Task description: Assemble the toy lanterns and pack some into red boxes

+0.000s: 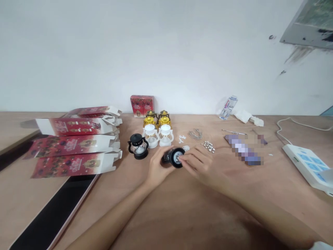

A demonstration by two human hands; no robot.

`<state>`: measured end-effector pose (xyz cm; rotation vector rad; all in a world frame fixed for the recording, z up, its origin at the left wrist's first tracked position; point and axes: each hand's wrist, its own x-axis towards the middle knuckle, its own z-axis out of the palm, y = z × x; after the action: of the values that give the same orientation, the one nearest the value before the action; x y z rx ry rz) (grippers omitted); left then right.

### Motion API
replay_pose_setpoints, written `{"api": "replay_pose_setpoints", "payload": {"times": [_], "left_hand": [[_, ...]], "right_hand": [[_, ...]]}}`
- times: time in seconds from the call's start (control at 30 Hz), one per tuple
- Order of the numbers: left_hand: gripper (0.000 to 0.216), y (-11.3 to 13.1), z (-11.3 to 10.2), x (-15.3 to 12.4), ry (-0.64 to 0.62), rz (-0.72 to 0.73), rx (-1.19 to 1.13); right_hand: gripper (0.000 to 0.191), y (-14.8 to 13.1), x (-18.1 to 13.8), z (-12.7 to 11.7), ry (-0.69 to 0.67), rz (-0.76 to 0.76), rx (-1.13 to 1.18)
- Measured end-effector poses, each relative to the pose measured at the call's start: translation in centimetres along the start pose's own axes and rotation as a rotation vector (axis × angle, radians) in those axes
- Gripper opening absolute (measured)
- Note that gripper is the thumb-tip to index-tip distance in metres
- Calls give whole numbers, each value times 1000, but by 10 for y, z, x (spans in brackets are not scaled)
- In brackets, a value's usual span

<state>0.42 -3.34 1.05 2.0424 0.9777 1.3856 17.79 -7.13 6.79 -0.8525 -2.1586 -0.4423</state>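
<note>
My left hand (156, 166) is wrapped round a small black lantern (173, 157) lying on its side with its base turned toward me. The fingertips of my right hand (198, 165) are pinched against the lantern's grey base plate. Just left of them a second black lantern (138, 146) stands upright on the wooden table (182, 215). Behind it stand two white lanterns (158, 135) and several gold lanterns (157, 119). Small white parts (182, 139), a tangle of wire handles (196, 134) and a heap of button cells (208, 146) lie beyond my right hand.
Flat red cartons (75, 146) are stacked at the left, and two upright red boxes (142, 106) stand by the wall. A water bottle (228, 107), crumpled tissue (247, 117), a thin tool (234, 132) and a white power strip (308, 166) are at the right. A black strip (52, 215) runs along the front left.
</note>
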Motion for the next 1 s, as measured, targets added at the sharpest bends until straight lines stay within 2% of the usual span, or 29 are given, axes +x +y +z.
{"api": "replay_pose_setpoints", "payload": {"times": [0.2, 0.37, 0.5, 0.7, 0.77, 0.9, 1.0], "left_hand": [[42, 0, 0, 1, -5, -9, -21], [41, -1, 1, 0, 12, -14, -19], [39, -2, 1, -1, 52, 8, 8], [39, -4, 1, 0, 63, -2, 50], [39, -4, 1, -1, 95, -26, 55], [42, -5, 2, -1, 104, -53, 64], [43, -9, 4, -2, 121, -79, 65]], "right_hand": [[12, 0, -3, 2, -22, -41, -47], [19, -8, -10, 7, 22, -147, -255], [29, -15, -17, 11, -11, -121, -317], [29, -15, -17, 17, -58, -110, -344], [31, -12, -14, 14, -80, -53, -251], [32, 4, -13, 3, -46, 180, 22], [24, 23, -24, 5, -67, 251, 50]]}}
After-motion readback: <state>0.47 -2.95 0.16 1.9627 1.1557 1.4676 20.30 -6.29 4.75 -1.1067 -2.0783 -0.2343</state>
